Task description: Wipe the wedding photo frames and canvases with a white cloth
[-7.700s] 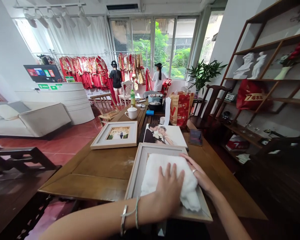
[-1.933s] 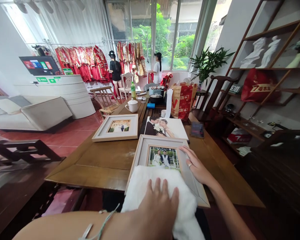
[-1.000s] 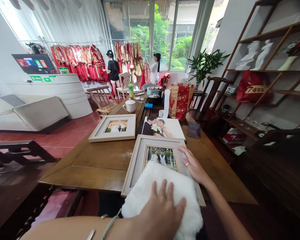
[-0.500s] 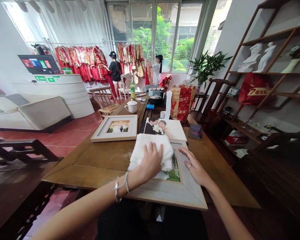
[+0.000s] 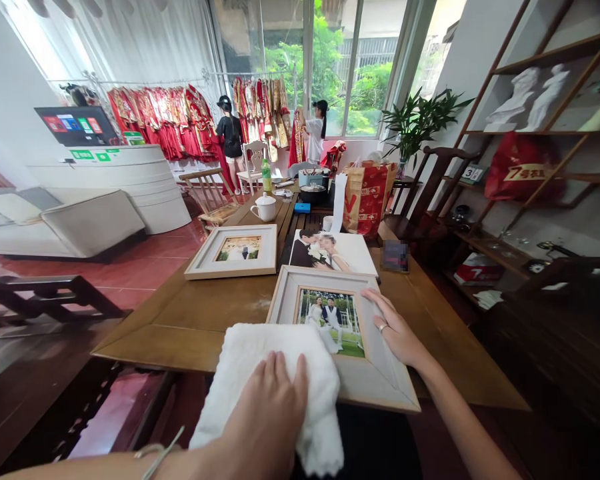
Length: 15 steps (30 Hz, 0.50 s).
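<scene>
Under my left hand [image 5: 275,400] a folded white towel [image 5: 250,347] is gripped, covering the lower left corner of a large picture frame [image 5: 395,380]. Part of the towel hangs down off the frame toward my lap. The frame has a wide pale border around a photo [image 5: 330,317] of two people in wedding clothes on grass. It lies tilted at the near side of the table, its near edge jutting out past it. My right hand [image 5: 395,330], with a ring on one finger, holds the frame's right border, its fingers laid over the top; its thumb is hard to make out.
Beyond lie a second framed photo [image 5: 200,267], an unframed couple print [image 5: 350,253] and a small dark card stand [image 5: 395,255]. A lidded white cup [image 5: 265,209], a green bottle [image 5: 267,177] and a red paper bag [image 5: 370,197] stand farther back. Two people are beside garment racks.
My left hand has drawn the towel down and left, toward me, off the photo, which now shows almost whole. My right hand stays on the frame's right border.
</scene>
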Each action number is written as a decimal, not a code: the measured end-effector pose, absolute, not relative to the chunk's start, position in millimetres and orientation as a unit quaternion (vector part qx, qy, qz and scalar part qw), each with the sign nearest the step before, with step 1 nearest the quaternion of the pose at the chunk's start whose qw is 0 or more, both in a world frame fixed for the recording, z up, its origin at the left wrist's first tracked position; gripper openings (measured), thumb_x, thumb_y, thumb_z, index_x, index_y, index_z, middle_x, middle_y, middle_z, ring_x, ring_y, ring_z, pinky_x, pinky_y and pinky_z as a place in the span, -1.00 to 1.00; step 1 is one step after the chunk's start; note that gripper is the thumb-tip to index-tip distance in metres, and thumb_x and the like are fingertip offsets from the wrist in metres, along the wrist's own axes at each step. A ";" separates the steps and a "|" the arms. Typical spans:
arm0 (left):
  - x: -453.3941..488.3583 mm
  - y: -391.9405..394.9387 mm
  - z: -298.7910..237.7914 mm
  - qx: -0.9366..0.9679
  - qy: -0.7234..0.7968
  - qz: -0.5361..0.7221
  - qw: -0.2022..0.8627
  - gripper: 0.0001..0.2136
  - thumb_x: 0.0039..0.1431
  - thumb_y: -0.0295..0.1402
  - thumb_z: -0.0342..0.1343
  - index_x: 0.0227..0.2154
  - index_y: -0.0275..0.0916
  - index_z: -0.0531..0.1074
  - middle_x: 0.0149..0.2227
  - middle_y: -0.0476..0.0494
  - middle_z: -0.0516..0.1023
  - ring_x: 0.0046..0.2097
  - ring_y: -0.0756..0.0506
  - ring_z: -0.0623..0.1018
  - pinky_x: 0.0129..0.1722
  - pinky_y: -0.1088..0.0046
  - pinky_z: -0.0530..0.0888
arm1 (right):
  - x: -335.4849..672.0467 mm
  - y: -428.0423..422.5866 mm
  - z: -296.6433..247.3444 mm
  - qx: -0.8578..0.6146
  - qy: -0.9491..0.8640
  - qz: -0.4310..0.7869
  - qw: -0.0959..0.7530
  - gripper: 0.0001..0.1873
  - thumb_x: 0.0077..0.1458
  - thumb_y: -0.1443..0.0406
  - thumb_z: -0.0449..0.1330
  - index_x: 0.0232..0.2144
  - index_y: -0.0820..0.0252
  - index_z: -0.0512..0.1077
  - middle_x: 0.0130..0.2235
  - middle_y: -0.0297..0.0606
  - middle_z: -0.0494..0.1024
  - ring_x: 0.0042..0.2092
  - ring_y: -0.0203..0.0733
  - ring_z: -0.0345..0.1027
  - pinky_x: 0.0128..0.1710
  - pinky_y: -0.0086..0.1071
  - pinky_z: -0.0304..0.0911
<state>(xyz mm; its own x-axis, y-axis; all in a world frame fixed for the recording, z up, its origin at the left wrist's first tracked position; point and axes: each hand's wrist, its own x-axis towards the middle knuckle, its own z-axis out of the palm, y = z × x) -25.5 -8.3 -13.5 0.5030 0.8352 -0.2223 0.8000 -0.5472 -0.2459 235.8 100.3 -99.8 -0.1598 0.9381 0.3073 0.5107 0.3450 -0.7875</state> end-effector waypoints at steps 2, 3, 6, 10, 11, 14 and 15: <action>-21.4 12.4 -8.7 -0.860 -0.482 0.159 0.047 -0.33 -0.04 -0.47 0.07 0.18 -0.51 0.07 0.15 -0.64 0.15 0.18 -0.42 0.18 0.04 0.05 0.28 | 236.5 100.9 -101.5 -0.506 -0.716 0.260 0.403 -0.48 0.10 0.34 -0.08 0.13 -0.04 0.16 0.23 -0.29 0.12 0.28 -0.10 -0.11 0.27 -0.07 -0.24; -19.5 26.9 -7.3 -0.859 -0.486 0.149 0.054 -0.35 -0.03 -0.48 0.06 0.18 -0.50 0.06 0.17 -0.62 0.13 0.20 -0.39 0.14 0.07 0.06 0.25 | 236.7 101.2 -102.2 -0.505 -0.718 0.258 0.403 -0.48 0.10 0.34 -0.08 0.13 -0.05 0.16 0.23 -0.29 0.11 0.28 -0.10 -0.11 0.27 -0.07 -0.24; -18.5 77.1 -8.0 -0.861 -0.494 0.081 0.084 -0.35 -0.05 -0.47 0.09 0.16 -0.41 0.07 0.19 -0.53 0.11 0.22 -0.32 0.13 0.11 0.12 0.19 | 236.9 101.9 -103.3 -0.502 -0.719 0.257 0.407 -0.46 0.10 0.35 -0.09 0.14 -0.06 0.14 0.24 -0.30 0.10 0.28 -0.12 -0.12 0.27 -0.07 -0.24; -25.3 125.1 -14.1 -0.858 -0.501 0.015 0.111 -0.32 -0.07 -0.54 0.03 0.18 -0.37 -0.01 0.23 -0.39 0.08 0.25 -0.27 0.06 0.15 0.20 0.13 | 236.9 102.4 -102.7 -0.508 -0.716 0.261 0.402 -0.45 0.09 0.36 -0.09 0.15 -0.03 0.14 0.23 -0.29 0.11 0.28 -0.13 -0.12 0.27 -0.08 -0.24; -26.8 128.4 -14.9 -0.861 -0.497 0.016 0.112 -0.32 -0.08 -0.56 0.02 0.18 -0.37 0.00 0.23 -0.38 0.09 0.25 -0.28 0.04 0.15 0.20 0.12 | 236.9 102.5 -102.6 -0.507 -0.716 0.261 0.402 -0.46 0.09 0.36 -0.09 0.15 -0.03 0.14 0.23 -0.28 0.11 0.28 -0.12 -0.11 0.28 -0.08 -0.25; -28.8 112.5 -13.4 -0.873 -0.473 0.054 0.103 -0.35 -0.10 -0.58 0.01 0.15 -0.42 0.09 0.20 -0.42 0.13 0.24 -0.35 0.04 0.13 0.16 0.14 | 236.8 102.2 -102.5 -0.501 -0.717 0.262 0.407 -0.46 0.10 0.36 -0.09 0.15 -0.04 0.14 0.23 -0.28 0.10 0.28 -0.12 -0.12 0.27 -0.06 -0.27; -29.0 99.5 -11.7 -0.876 -0.467 0.075 0.095 -0.35 -0.12 -0.58 0.02 0.15 -0.45 0.10 0.19 -0.46 0.13 0.24 -0.38 0.04 0.13 0.13 0.15 | 236.6 102.0 -102.4 -0.501 -0.717 0.263 0.407 -0.46 0.10 0.36 -0.09 0.15 -0.04 0.14 0.24 -0.28 0.09 0.28 -0.12 -0.13 0.27 -0.06 -0.27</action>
